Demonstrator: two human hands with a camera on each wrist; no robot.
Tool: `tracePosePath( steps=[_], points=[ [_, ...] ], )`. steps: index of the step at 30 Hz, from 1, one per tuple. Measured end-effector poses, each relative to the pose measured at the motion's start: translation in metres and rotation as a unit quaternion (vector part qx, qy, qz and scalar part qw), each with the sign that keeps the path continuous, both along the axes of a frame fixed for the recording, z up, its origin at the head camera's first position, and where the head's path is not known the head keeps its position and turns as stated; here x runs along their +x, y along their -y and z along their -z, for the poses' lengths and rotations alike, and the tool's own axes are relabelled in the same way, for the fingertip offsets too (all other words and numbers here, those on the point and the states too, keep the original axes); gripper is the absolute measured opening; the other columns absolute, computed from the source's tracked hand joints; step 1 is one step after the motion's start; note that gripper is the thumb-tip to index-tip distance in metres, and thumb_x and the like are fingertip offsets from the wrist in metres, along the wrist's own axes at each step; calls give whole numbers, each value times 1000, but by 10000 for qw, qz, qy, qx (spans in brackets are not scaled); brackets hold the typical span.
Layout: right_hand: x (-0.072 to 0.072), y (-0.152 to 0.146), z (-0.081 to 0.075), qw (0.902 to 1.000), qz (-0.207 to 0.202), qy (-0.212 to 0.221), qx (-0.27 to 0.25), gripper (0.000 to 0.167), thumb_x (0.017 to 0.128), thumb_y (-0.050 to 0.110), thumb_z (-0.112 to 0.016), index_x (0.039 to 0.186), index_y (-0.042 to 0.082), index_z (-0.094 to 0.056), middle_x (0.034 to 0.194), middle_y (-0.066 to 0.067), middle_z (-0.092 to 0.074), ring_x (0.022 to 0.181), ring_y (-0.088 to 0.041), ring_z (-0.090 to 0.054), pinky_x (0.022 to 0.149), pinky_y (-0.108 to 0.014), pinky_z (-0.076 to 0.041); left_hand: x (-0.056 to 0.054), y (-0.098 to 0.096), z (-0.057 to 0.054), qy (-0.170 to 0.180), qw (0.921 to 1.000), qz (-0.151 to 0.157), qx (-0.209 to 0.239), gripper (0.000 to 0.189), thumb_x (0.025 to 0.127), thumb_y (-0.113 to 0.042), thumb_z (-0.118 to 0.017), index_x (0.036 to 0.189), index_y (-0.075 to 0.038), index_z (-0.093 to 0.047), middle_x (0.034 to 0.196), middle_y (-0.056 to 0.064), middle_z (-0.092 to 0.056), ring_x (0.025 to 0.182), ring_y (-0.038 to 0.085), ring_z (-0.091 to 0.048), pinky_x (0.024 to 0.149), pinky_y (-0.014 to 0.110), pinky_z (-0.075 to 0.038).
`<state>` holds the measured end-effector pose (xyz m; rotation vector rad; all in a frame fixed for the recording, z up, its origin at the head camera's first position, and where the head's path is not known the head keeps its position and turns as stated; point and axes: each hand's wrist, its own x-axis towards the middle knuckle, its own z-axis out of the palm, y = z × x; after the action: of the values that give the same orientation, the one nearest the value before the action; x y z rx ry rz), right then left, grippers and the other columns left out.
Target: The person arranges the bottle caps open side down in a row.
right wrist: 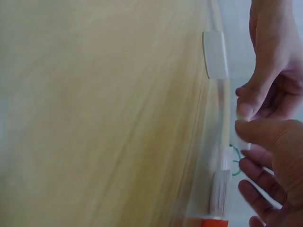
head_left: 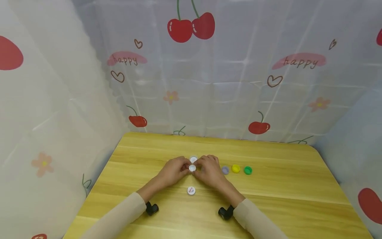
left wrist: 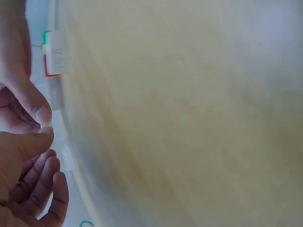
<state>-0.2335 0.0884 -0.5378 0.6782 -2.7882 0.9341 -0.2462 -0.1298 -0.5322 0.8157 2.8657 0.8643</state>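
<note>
Both hands meet over the middle of the table around a small white round cap [head_left: 192, 168], hollow side up. My left hand [head_left: 174, 171] pinches it from the left with thumb and fingers. From the other side my right hand [head_left: 211, 171] grips it too. In the left wrist view the thumbs of the left hand [left wrist: 21, 165] and right hand come together on its pale edge. A strip of the white cap [right wrist: 244, 144] shows below the thumbs in the right wrist view. Just behind the hands is a white round dish-like piece [head_left: 193, 159], partly covered by fingers.
Right of the hands, a purple lid [head_left: 225, 170], yellow lid [head_left: 236, 168] and green lid [head_left: 248, 170] stand in a row. A white disc with a red mark [head_left: 191, 190] lies nearer the body. Black devices hang under both wrists. Patterned curtains surround the wooden table [head_left: 286, 186].
</note>
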Motion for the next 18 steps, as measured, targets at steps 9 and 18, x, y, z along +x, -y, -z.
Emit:
tracePosePath(
  steps=[9,18],
  points=[
    [16,-24,-3,9838,-666,10,-1665,22,95,32,-86,115,29,-80,119,9,-75,117,-19,-60,104,-55,-47,25,2,-13,-281,9929,184,1144,20,99,-28,-81,118,-24,-76,101,-13,-68,89,1,-65,82,24,-60],
    [45,-42,-16,9499,-721,658,-2968,26,93,20,-87,116,27,-79,121,5,-74,121,-15,-62,112,-43,-47,50,-14,-19,-348,9655,630,2502,25,98,-28,-80,122,-25,-74,108,-8,-72,91,4,-69,82,29,-64]
  ],
)
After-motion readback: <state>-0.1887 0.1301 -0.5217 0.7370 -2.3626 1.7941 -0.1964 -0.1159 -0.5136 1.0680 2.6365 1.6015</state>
